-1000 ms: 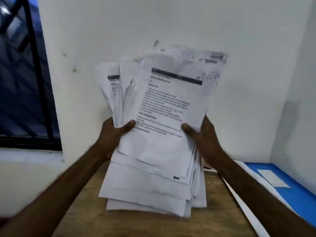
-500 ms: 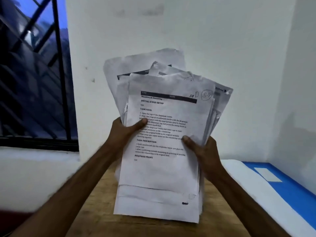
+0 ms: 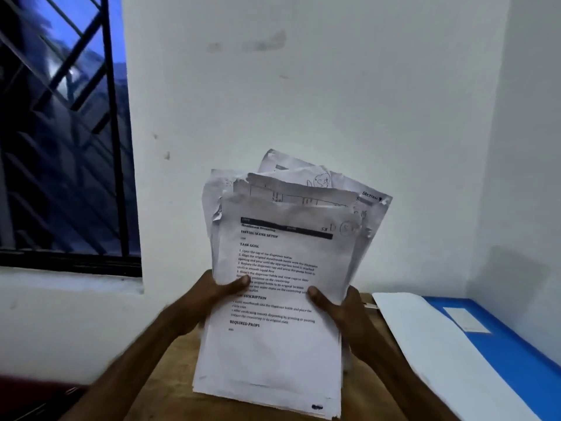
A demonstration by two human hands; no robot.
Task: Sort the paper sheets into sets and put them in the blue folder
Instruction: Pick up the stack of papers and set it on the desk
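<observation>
White wall (image 3: 334, 86) fills the back of the head view, and a dark window with bars (image 3: 60, 147) sits on the left. Low down is a brown wooden tabletop (image 3: 170, 387).

Both hands hold the paper sheets (image 3: 273, 354) up over it, standing tall with the print facing the person. The left hand (image 3: 203, 299) grips the left edge, thumb on the front page, its other fingers hidden behind. The right hand (image 3: 346, 317) grips the right edge the same way.

The pile is messy. The tops fan out, some corners are bent or torn, and the bottom edges do not line up.

I think the job now is to make the pile neat. A loose hold and soft taps of the bottom edge on the tabletop should let the pages slide level. Squeezing hard could rip the torn tops more.

The blue folder (image 3: 510, 354) lies flat on the right, apart from the pile. It has a pale label (image 3: 466, 320). A big white sheet (image 3: 425, 338) lies along its left side, and I cannot tell if that is a loose page or part of the folder. None of the held sheets is in it yet
</observation>
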